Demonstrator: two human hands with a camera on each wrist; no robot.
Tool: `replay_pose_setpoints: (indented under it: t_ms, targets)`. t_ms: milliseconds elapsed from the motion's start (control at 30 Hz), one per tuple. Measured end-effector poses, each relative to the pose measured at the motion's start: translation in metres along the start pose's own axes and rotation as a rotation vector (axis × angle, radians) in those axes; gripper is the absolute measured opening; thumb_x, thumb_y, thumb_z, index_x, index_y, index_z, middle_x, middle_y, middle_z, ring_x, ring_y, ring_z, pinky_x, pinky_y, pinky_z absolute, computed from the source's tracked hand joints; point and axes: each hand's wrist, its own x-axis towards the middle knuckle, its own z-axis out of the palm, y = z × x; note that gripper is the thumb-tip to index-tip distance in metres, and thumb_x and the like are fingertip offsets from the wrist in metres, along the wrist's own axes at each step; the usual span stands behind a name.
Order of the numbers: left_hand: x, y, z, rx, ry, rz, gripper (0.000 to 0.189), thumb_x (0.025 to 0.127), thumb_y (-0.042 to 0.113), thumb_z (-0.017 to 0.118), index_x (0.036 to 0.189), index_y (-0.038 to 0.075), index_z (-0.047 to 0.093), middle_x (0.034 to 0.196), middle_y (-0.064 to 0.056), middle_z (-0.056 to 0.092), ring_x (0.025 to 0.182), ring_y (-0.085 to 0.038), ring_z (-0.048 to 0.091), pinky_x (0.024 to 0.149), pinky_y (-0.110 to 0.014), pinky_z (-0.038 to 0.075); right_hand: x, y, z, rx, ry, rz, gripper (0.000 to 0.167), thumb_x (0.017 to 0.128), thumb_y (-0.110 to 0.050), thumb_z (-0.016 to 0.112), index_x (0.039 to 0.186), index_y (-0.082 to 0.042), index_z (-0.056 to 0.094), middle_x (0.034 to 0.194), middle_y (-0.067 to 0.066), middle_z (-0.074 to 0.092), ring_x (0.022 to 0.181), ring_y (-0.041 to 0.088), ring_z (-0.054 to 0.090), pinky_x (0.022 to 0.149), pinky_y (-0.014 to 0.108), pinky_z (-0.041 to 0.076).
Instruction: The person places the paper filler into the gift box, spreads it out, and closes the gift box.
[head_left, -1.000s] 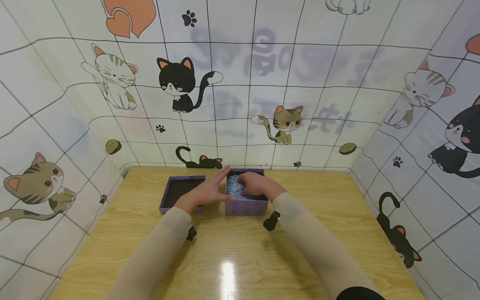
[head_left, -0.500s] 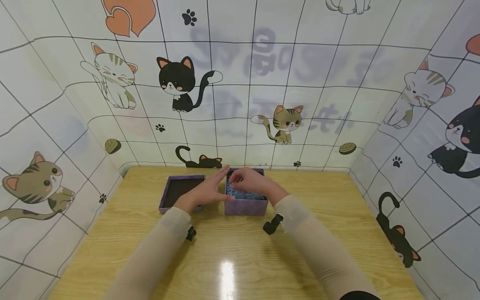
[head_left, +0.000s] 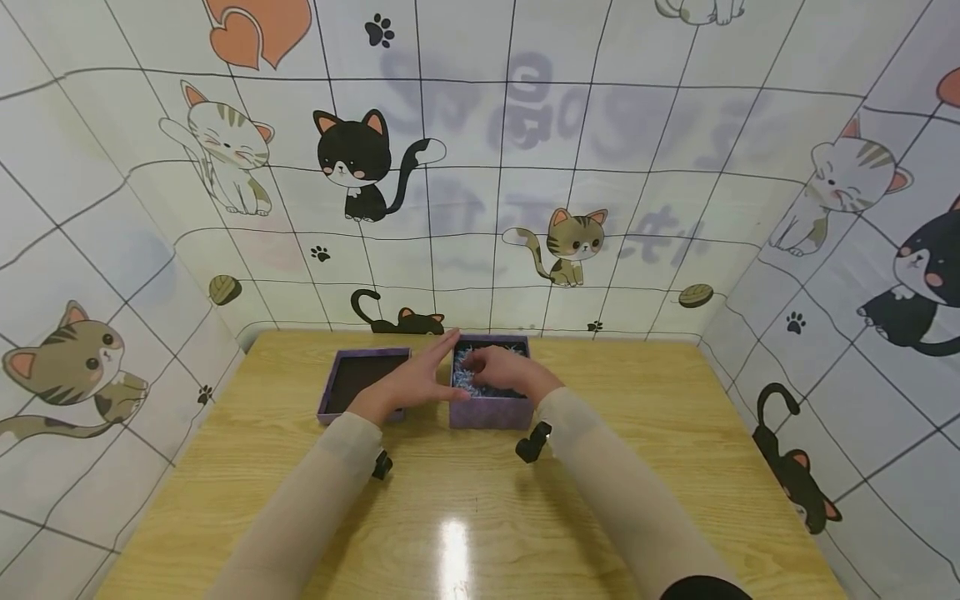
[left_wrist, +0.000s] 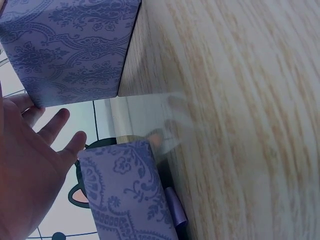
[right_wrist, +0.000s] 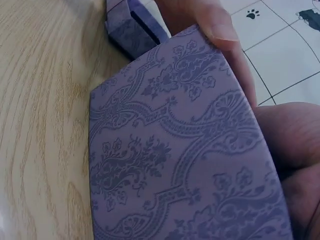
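A purple patterned box (head_left: 491,414) stands uncovered towards the back of the table, filled with blue-white shredded paper (head_left: 462,382). My left hand (head_left: 408,386) spans the box's left side, fingers extended. Its thumb lies over the front left corner, and fingertips touch the back edge in the left wrist view. Into the shreds reaches my right hand (head_left: 504,371), its fingers bent. Whether those fingertips pinch any paper is hidden. The box's front wall (right_wrist: 170,145) covers part of the right wrist view.
Left of the box lies a shallow purple lid (head_left: 360,379), dark inside, partly under my left forearm. A purple ribbon tab (left_wrist: 176,207) sticks out beside it. A cat-print tiled backdrop (head_left: 480,192) rises right behind the wooden table (head_left: 450,475).
My right hand lifted a little with fingertips together, then came back down into the shreds. The paper's surface looks darker and more spread out. My left hand stays in place.
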Motion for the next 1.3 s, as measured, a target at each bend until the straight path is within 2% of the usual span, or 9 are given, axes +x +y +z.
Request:
replay_pose_setpoints:
  t_ms: [100,233,267,333,467,500,633,933,1300]
  targets:
    - [0.001,-0.001,0.0,-0.007,-0.006,0.01,0.121,0.093,0.067,0.082,0.179,0.036,0.003,0.187,0.001,0.0,0.17,-0.032,0.012,0.128,-0.068,0.028,-0.002,-0.001,-0.002,-0.005,-0.005,-0.016,0.044,0.109,-0.005,0.066,0.153,-0.001,0.064,0.15,0.016,0.067,0.138,0.033,0.063,0.112,0.05,0.054]
    - [0.0,-0.001,-0.001,-0.024,-0.012,0.025,0.123,0.092,0.071,0.081,0.179,0.037,0.002,0.187,-0.002,0.0,0.17,-0.035,0.012,0.127,-0.072,0.026,-0.005,-0.005,-0.006,-0.012,0.037,-0.085,0.037,0.108,-0.006,0.071,0.144,0.0,0.069,0.132,0.013,0.074,0.117,0.028,0.071,0.099,0.045,0.06]
    - [0.005,-0.011,0.0,-0.033,-0.013,0.051,0.125,0.09,0.075,0.08,0.179,0.036,0.001,0.187,-0.001,-0.001,0.17,-0.034,0.01,0.129,-0.069,0.025,-0.006,-0.006,-0.007,-0.02,0.047,-0.105,0.035,0.108,-0.007,0.073,0.142,-0.001,0.07,0.128,0.012,0.075,0.113,0.027,0.072,0.097,0.044,0.061]
    - [0.003,-0.01,-0.002,-0.037,-0.012,0.054,0.125,0.09,0.076,0.079,0.179,0.036,0.001,0.187,-0.001,-0.001,0.17,-0.035,0.011,0.128,-0.071,0.025,-0.007,-0.009,-0.009,-0.059,0.062,-0.145,0.035,0.107,-0.011,0.076,0.14,-0.003,0.071,0.125,0.01,0.075,0.111,0.026,0.071,0.097,0.044,0.06]
    - [0.003,-0.009,-0.003,-0.029,-0.008,0.046,0.123,0.091,0.072,0.081,0.179,0.036,0.002,0.187,0.001,-0.001,0.17,-0.033,0.011,0.129,-0.069,0.025,-0.005,-0.01,-0.009,-0.214,0.061,-0.2,0.043,0.104,-0.017,0.082,0.144,-0.006,0.071,0.137,0.009,0.071,0.125,0.028,0.066,0.107,0.047,0.056]
    - [-0.002,0.002,-0.005,-0.019,-0.007,0.02,0.121,0.093,0.067,0.082,0.179,0.036,0.003,0.187,0.0,0.0,0.17,-0.035,0.012,0.127,-0.072,0.025,-0.003,-0.008,-0.008,-0.253,0.061,-0.206,0.047,0.103,-0.017,0.083,0.146,-0.006,0.07,0.141,0.01,0.069,0.129,0.029,0.064,0.11,0.048,0.054]
    - [-0.001,0.001,-0.003,-0.013,-0.003,0.006,0.12,0.094,0.065,0.083,0.179,0.037,0.004,0.187,0.001,0.001,0.17,-0.033,0.012,0.128,-0.07,0.027,0.006,-0.001,-0.004,-0.356,0.056,-0.189,0.059,0.101,-0.02,0.086,0.154,-0.007,0.065,0.155,0.014,0.06,0.143,0.033,0.056,0.116,0.05,0.05]
    - [0.0,0.004,-0.003,0.0,-0.002,-0.003,0.121,0.093,0.068,0.082,0.179,0.039,0.003,0.187,0.0,0.002,0.17,-0.03,0.011,0.129,-0.068,0.025,0.016,0.002,0.002,-0.431,0.017,-0.104,0.069,0.103,-0.027,0.084,0.163,-0.008,0.056,0.165,0.017,0.053,0.152,0.035,0.051,0.123,0.051,0.044]
    - [-0.001,0.005,-0.003,0.001,-0.008,-0.007,0.123,0.091,0.068,0.084,0.179,0.036,0.003,0.187,0.001,0.002,0.17,-0.033,0.012,0.129,-0.07,0.023,0.0,0.001,-0.01,-0.354,0.076,-0.15,0.06,0.102,-0.021,0.084,0.156,-0.006,0.063,0.158,0.013,0.061,0.145,0.032,0.058,0.118,0.05,0.049]
